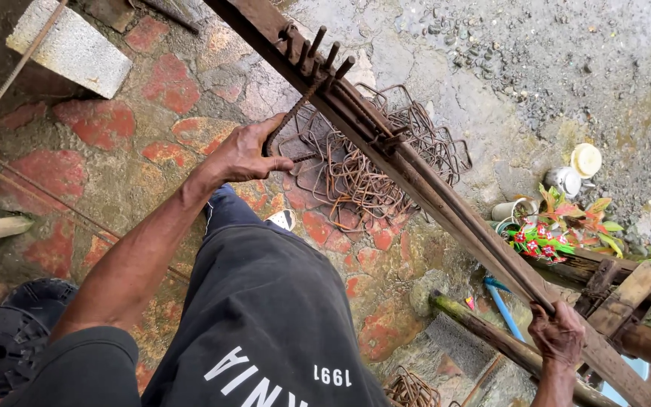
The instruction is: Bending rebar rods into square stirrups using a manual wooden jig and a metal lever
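Rust-brown ribbed steel rod (293, 114), bent at its end, runs up into the upright pegs of the long rusty iron bending bar (431, 188) slanting above the red flagstone floor (99, 120). It could spring free of the pegs if the bar slips. The left hand (244, 154) is clenched round the rod; the right hand (557, 332) grips the bar's lower end. A heap of bent rusty wire stirrups (363, 169) lies below.
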